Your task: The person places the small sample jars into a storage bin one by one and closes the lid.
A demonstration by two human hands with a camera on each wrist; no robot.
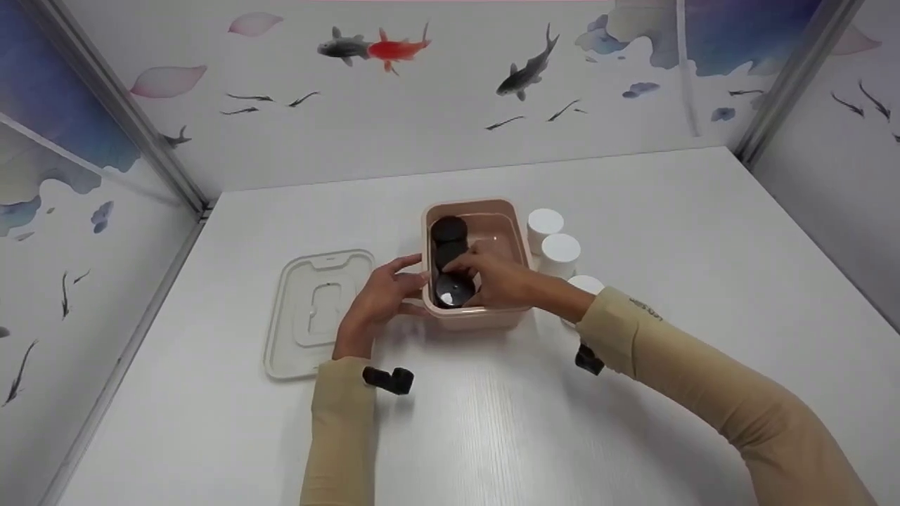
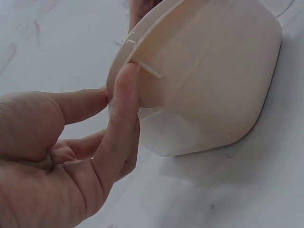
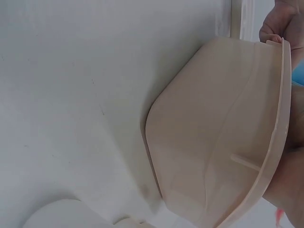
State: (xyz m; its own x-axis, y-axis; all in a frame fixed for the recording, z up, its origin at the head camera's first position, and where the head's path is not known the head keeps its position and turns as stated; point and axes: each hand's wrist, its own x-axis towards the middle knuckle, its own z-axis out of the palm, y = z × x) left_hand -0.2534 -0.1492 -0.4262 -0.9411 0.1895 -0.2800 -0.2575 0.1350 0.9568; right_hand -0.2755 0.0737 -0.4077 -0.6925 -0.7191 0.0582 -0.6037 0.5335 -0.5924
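A pink plastic box (image 1: 485, 320) stands in the middle of the table. Against its left side is my left hand (image 1: 383, 294); thumb and fingers hold the rim, as the left wrist view shows (image 2: 90, 147). My right hand (image 1: 499, 277) reaches down inside, its thumb and fingers round a glossy black round jar (image 1: 453, 290) at the near left corner. Behind that jar, along the left wall, sit two more black round pieces, the farther one (image 1: 449, 230) at the back corner. In the right wrist view the box wall (image 3: 204, 128) hides the fingertips.
A pale rectangular lid (image 1: 285, 316) lies flat to the left of the box. Along the box's right side stand three white round jars, the middle one (image 1: 561, 251) close to its wall and the nearest partly behind my right forearm. Printed panels enclose the table.
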